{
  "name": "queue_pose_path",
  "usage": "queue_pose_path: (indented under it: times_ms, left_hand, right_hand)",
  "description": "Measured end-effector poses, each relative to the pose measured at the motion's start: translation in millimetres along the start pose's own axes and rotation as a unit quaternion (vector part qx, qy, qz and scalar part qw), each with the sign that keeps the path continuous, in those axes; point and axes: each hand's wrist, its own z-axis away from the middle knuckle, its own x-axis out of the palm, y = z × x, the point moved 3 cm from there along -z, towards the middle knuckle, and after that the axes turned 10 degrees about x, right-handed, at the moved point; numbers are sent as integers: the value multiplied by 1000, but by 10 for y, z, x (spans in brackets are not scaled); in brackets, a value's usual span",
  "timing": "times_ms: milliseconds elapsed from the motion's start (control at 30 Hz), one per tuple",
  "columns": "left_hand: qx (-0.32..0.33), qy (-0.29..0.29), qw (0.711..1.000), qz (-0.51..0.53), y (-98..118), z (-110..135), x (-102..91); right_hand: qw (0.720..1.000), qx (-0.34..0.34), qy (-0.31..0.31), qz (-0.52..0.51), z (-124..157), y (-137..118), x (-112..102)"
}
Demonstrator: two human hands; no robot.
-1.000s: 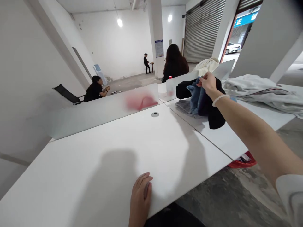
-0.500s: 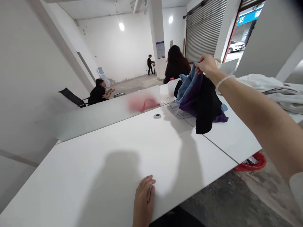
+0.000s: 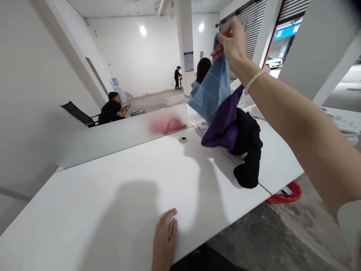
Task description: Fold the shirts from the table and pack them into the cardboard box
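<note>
A person's right hand [image 3: 229, 42] was raised over the far right part of a white counter [image 3: 158, 162], thumb and fingers pinched on the top corner of a light blue cloth [image 3: 213, 92] with thin pale lines. The cloth hung directly below that hand, nearer the camera's middle than the forearm. Below its lower edge were a purple cloth [image 3: 222, 130] and a black cloth [image 3: 248, 150], so the bundle's long axis ran from the fingertips down and slightly right. Whether the pieces were joined, or the black end touched the counter, could not be told. The left hand [image 3: 164, 239] lay at the near edge, half curled, gripping nothing visible, well apart from the bundle; the right was clearly nearer. A frosted divider [image 3: 121, 137] stood along the far edge.
</note>
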Motion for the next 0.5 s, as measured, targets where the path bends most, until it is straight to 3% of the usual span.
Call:
queue_pose_path:
  times_ms: [67,133,233,300,400,500]
  left_hand:
    - [-25,21,999,30,-31,15,-11]
    - [-34,78,992,90,-56,28,-49]
    - [-39,222,953,201,-87,63,-158]
    - [-49,322,914,241,-98,104,-231]
    - [-45,400,881,248,-82,162,-272]
    - [-26,387,896,216,-54,195,-243]
  right_hand:
    - [995,-78,-33,-61,158,-420,131]
    - [982,-127,-79,-112,390,-804,269]
    - [950,-191,-195,-148,917,-1225,411]
    - [921,-240,-284,-119,1339,-1314,418]
    - [865,-294,-403,50,1891,-960,330]
    - [820,-257,-450,244,2234,17,154]
